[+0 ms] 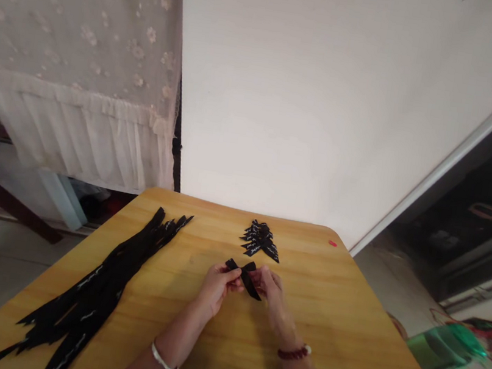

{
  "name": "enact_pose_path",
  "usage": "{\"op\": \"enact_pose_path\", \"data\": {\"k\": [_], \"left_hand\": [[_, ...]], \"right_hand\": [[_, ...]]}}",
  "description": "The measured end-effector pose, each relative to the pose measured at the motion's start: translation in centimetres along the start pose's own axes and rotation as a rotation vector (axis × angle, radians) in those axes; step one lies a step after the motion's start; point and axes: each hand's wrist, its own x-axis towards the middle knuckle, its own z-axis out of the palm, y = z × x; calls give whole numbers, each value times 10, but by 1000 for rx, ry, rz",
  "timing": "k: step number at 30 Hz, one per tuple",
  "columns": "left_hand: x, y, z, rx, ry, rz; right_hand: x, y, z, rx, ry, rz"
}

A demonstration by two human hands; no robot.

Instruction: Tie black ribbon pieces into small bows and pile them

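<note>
Both hands [218, 285] [272, 286] pinching a black bow [246, 272], ribbon strips [110, 275] leftward, piled bows [260, 240] beyond

On the surface [353, 336], ribbons [107, 275] lie to my left. A bow [250, 283] is between my fingers [231, 276]; just behind it lies a pile of bows [260, 240].

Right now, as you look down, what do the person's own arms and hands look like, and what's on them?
The left hand and right hand are both without gloves, and no sleeve shows on either forearm. A thin, silvery bangle circles the left wrist area; a dark red bracelet with one pale bead circles the right.
</note>
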Motion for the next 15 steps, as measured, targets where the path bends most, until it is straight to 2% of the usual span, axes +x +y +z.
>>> {"op": "enact_pose_path", "data": {"k": [5,10,15], "left_hand": [[2,2,-3,58,101,28],[3,4,-5,41,134,30],[1,6,-3,-84,112,-40]], "right_hand": [[0,-4,0,-63,-161,-111],[5,2,-1,-105,-131,-117],[9,10,-4,-200,-131,-155]]}}
